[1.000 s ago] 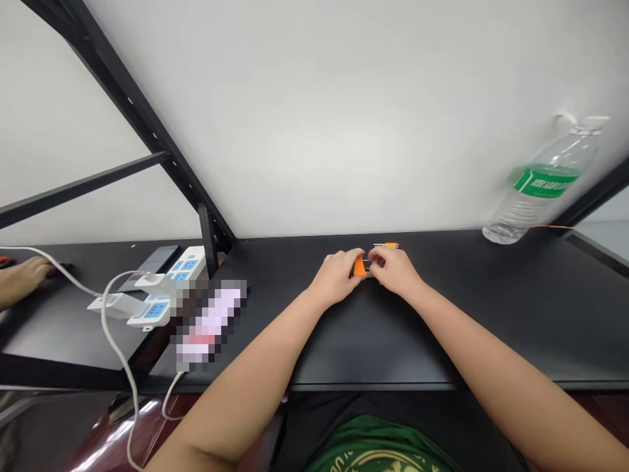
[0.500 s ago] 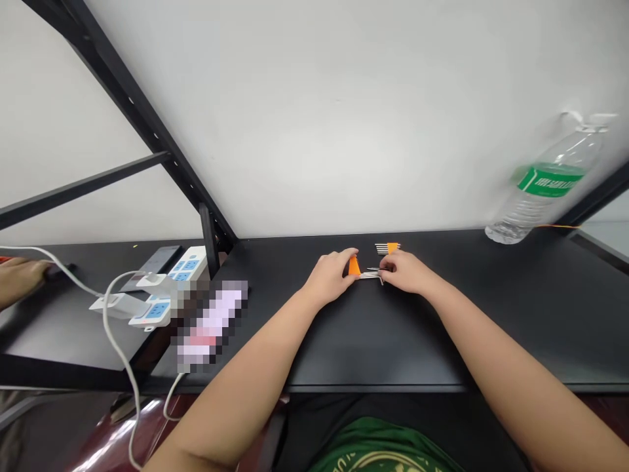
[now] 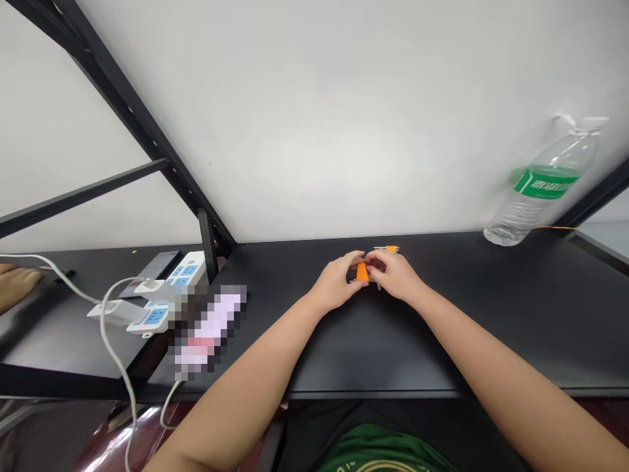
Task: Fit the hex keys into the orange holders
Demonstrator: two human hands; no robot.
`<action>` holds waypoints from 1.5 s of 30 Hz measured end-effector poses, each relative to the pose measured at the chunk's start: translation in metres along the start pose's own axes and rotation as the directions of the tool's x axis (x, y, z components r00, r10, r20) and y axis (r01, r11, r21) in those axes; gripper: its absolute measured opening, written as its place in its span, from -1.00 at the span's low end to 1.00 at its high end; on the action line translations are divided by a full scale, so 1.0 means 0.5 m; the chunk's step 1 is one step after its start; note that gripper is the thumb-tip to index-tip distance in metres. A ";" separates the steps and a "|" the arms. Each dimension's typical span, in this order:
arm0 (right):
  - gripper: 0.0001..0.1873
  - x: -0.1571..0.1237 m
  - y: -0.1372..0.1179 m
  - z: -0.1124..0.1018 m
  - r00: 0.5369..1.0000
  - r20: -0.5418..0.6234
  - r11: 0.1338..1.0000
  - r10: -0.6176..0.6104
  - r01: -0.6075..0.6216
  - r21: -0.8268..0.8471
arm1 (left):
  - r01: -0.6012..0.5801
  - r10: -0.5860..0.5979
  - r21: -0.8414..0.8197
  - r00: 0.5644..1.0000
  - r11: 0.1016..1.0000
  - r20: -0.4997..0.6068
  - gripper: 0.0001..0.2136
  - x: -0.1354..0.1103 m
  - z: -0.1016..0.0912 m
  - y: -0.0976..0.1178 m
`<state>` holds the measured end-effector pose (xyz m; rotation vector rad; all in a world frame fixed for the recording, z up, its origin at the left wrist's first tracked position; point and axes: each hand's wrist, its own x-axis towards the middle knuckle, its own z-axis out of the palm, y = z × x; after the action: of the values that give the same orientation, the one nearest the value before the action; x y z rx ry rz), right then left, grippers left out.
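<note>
Over the black tabletop, my left hand (image 3: 339, 280) is closed around an orange hex key holder (image 3: 362, 272), thumb on its near side and fingers at its far side. Thin metal hex keys stick out to the right of the holder, and the bent end of one hex key (image 3: 379, 286) shows below my right fingers. My right hand (image 3: 396, 272) pinches at the holder's right side; its fingertips hide most of what they grip, a hex key as far as I can see. Just behind, a second orange holder (image 3: 392, 248) with metal keys lies on the table, partly covered by my right hand.
A clear bottle with a green label (image 3: 545, 183) leans at the back right by the wall. Left are a blurred-out phone (image 3: 211, 328), a white power strip (image 3: 189, 265), cables and a black frame post (image 3: 209, 246). Another person's hand (image 3: 17, 285) is at the far left.
My right hand has moved left, up to the orange holder, bringing the hex key it held. My left hand has shifted slightly right with the holder.
</note>
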<state>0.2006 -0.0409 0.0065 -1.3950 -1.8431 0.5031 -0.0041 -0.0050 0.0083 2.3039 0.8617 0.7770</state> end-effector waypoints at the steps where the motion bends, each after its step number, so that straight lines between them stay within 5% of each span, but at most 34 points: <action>1: -0.87 0.002 -0.001 0.005 1.000 -0.014 0.999 -0.010 0.010 0.032 | -0.009 0.009 -0.011 1.000 1.000 0.000 -0.36 0.000 0.001 0.003; 10: -0.80 0.007 0.021 -0.004 0.985 -0.107 0.985 0.139 -0.148 -0.083 | 0.010 -0.017 0.269 1.000 0.963 0.024 -0.42 0.003 -0.006 -0.002; 15: -0.82 0.004 0.054 -0.040 0.965 0.041 0.936 0.259 -0.241 -0.256 | 0.065 -0.072 0.283 0.997 0.957 0.013 -0.47 -0.003 -0.018 -0.014; 27: -0.92 -0.021 0.017 -0.023 0.972 0.235 0.942 -0.031 0.107 -0.318 | 0.082 -0.085 0.213 0.996 0.974 0.002 -0.43 -0.010 -0.037 -0.041; 33: -0.86 -0.030 -0.011 -0.004 0.971 0.237 0.887 0.005 0.105 -0.451 | -0.010 -0.002 0.237 0.999 0.972 0.051 -0.47 -0.008 -0.042 -0.051; 39: -0.80 -0.025 -0.004 -0.033 0.980 0.191 0.981 -0.050 0.084 -0.177 | 0.029 -0.036 0.166 0.999 0.986 0.040 -0.48 -0.008 -0.041 -0.050; 45: -0.74 -0.026 -0.002 -0.042 0.972 0.165 0.977 -0.166 0.185 -0.106 | 0.014 -0.014 0.123 1.000 0.992 -0.001 -0.49 -0.009 -0.042 -0.051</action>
<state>0.2175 -0.0560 0.0162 -1.2848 -2.1314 0.4257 -0.0311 0.0139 0.0044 2.4016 0.9491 0.7366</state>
